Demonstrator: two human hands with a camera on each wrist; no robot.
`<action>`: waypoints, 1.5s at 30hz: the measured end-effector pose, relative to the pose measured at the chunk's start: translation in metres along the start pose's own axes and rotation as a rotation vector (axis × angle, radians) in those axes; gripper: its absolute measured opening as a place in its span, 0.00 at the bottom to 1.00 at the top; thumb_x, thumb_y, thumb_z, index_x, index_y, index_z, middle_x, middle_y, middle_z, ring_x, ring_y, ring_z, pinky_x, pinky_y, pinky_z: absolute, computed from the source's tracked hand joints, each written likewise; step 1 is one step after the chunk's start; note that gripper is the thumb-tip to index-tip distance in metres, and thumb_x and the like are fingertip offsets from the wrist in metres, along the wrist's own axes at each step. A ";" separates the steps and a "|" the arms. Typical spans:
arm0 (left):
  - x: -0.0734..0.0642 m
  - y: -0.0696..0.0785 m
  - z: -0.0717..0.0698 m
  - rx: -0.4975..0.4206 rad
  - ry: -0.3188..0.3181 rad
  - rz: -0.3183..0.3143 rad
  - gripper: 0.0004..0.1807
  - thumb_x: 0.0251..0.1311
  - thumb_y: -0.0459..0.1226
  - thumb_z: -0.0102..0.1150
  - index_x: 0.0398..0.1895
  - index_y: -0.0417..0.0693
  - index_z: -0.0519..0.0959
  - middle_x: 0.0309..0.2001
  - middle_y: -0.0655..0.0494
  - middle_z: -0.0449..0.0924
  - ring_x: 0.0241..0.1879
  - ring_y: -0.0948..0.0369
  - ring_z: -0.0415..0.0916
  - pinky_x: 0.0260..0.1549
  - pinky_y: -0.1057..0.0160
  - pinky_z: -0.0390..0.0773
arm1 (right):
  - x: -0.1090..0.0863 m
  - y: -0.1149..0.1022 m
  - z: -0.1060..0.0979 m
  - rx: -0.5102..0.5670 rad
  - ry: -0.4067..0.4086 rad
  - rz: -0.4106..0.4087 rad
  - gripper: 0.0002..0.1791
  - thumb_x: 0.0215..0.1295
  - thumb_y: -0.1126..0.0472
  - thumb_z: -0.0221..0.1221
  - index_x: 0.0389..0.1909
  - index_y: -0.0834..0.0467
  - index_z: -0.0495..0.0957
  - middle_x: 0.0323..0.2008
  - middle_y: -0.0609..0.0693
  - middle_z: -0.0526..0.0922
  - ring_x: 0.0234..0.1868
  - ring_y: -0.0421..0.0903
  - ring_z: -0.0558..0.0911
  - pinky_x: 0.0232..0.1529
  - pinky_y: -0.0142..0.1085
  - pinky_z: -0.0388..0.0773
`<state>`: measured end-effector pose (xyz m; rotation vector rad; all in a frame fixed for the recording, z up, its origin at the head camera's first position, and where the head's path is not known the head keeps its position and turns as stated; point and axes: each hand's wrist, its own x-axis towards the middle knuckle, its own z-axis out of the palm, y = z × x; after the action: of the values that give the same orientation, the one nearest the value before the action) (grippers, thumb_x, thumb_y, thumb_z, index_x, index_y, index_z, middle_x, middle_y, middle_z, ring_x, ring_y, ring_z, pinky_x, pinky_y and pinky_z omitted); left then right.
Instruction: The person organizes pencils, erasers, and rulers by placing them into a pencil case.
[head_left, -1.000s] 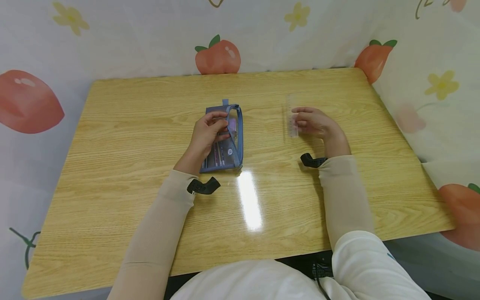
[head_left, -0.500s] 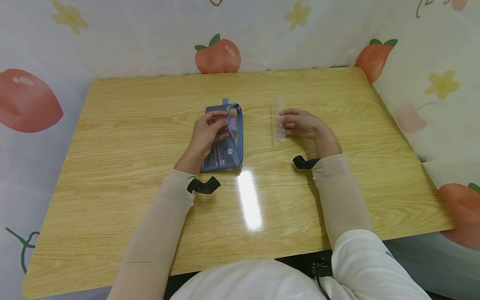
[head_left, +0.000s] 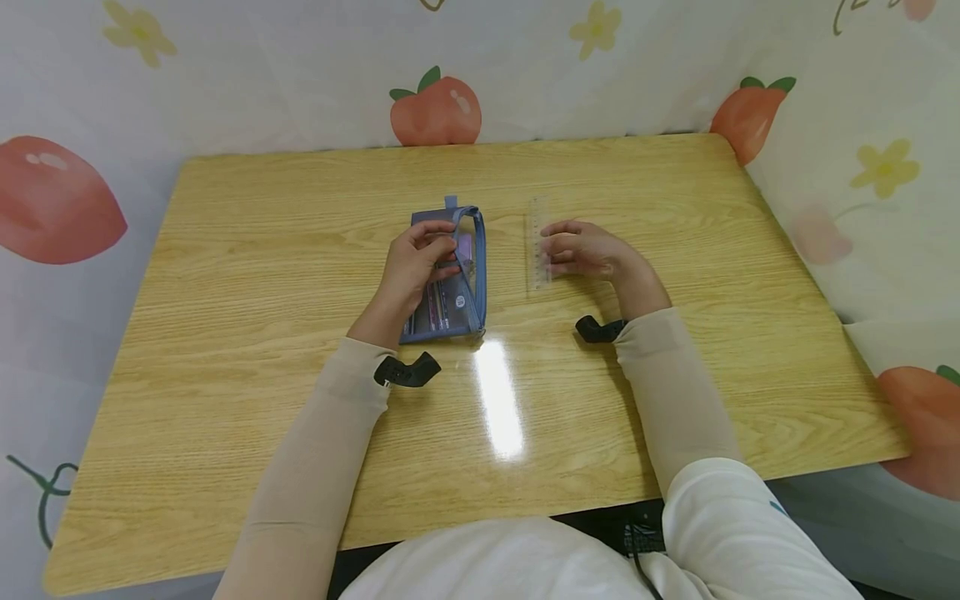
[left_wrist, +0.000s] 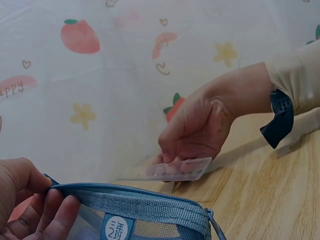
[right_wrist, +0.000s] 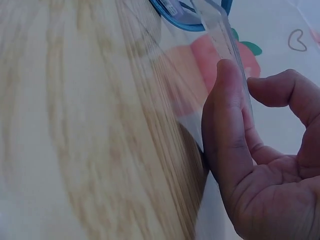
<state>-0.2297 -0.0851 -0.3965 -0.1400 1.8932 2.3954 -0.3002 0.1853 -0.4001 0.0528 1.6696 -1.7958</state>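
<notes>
A blue mesh pencil case (head_left: 450,321) lies on the table with its zipped side gaping open. Pens and a purple item (head_left: 465,248) show inside it. My left hand (head_left: 411,265) pinches the upper edge of the opening between thumb and fingers, as the left wrist view also shows at the blue rim (left_wrist: 135,197). To the right of the case, my right hand (head_left: 588,250) pinches a clear plastic ruler (head_left: 537,250) by its side, thumb on one face and fingers on the other. The ruler is apart from the case, just above the table.
The wooden table (head_left: 247,333) extends on all sides of the case. A white curtain (head_left: 300,75) printed with fruit and flowers stands behind and to the right. A bright light reflection (head_left: 498,400) lies on the tabletop in front of the case.
My right hand has moved left with the ruler, bringing it closer to the pencil case. The left hand and the case stay where they were.
</notes>
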 end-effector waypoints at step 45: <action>0.000 0.000 0.001 -0.011 0.006 0.002 0.13 0.56 0.28 0.55 0.46 0.38 0.75 0.34 0.50 0.72 0.28 0.59 0.72 0.29 0.60 0.82 | 0.008 0.014 0.051 -0.029 -0.224 -0.020 0.13 0.62 0.75 0.47 0.47 0.65 0.61 0.34 0.59 0.72 0.36 0.51 0.77 0.47 0.50 0.75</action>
<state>-0.2297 -0.0847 -0.3958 -0.1466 1.8840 2.4097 -0.2792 0.1368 -0.4071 -0.1727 1.5404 -1.7229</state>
